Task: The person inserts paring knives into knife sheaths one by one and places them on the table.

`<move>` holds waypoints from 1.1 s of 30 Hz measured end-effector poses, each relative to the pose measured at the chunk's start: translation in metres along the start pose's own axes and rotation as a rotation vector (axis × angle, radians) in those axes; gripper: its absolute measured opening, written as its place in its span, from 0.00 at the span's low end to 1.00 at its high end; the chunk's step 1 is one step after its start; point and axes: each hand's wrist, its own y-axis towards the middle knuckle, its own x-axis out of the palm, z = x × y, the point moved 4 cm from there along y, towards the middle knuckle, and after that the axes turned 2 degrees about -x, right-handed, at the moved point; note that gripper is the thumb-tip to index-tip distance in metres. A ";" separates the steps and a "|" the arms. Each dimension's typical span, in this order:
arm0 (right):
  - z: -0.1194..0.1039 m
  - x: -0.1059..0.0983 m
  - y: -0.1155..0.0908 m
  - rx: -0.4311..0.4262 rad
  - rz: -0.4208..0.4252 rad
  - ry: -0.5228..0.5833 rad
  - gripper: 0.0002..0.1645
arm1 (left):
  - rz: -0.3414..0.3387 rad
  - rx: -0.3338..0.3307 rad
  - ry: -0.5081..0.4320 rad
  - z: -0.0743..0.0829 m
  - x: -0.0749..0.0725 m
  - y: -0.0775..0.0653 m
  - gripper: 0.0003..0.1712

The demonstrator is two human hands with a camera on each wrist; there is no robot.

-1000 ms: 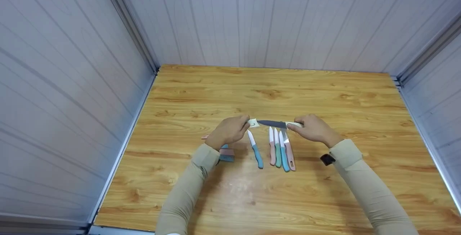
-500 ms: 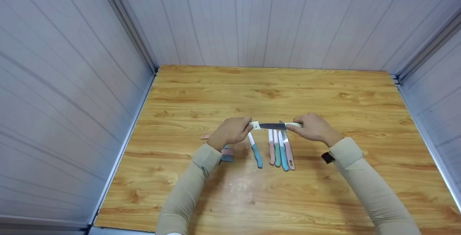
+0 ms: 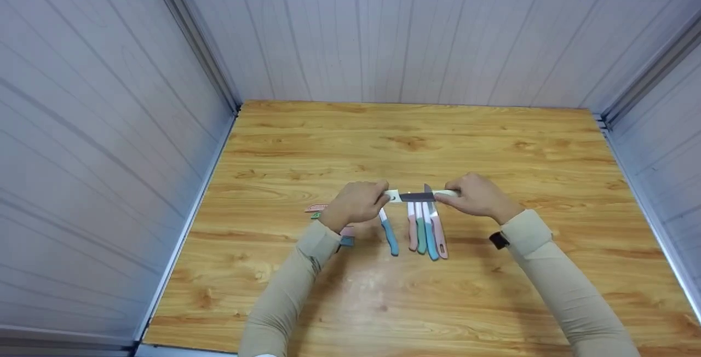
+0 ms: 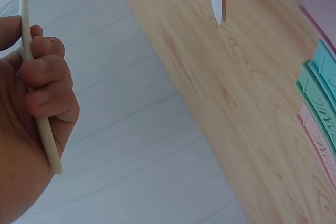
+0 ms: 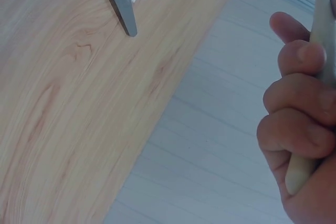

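My left hand (image 3: 356, 202) grips a white blade sheath (image 3: 394, 196), its fingers curled round it in the left wrist view. Level with it, my right hand (image 3: 477, 195) holds the pale handle of a knife (image 3: 417, 197), whose dark blade points left with its front end inside the sheath's mouth. Part of the blade near the handle shows between the hands. Below them on the table lie a blue-handled knife (image 3: 390, 238) and a row of knives with pink (image 3: 413, 235), green (image 3: 421, 238) and blue (image 3: 431, 241) handles, beside a pink-handled one (image 3: 440, 241) with a grey blade.
Several coloured sheaths lie left of the knives, partly behind the left forearm: pink (image 3: 315, 208), blue (image 3: 347, 241), and a green one (image 4: 317, 106) in the left wrist view. Pale panelled walls (image 3: 350, 34) enclose the wooden table (image 3: 416, 138) at the back and sides.
The sheath has moved right over the knife's blade, so less of the blade shows between the hands. The left hand has shifted right; the right hand has hardly moved.
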 end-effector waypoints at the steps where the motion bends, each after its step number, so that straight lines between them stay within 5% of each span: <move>1: 0.000 0.000 0.000 0.001 -0.002 -0.003 0.30 | 0.002 0.001 0.004 0.001 0.000 0.000 0.13; 19: 0.000 0.004 -0.004 0.014 -0.040 0.012 0.30 | 0.050 0.065 0.045 0.016 0.002 0.000 0.13; 33: -0.003 0.007 -0.004 0.007 -0.097 -0.039 0.29 | 0.008 0.005 0.046 0.017 0.003 0.000 0.13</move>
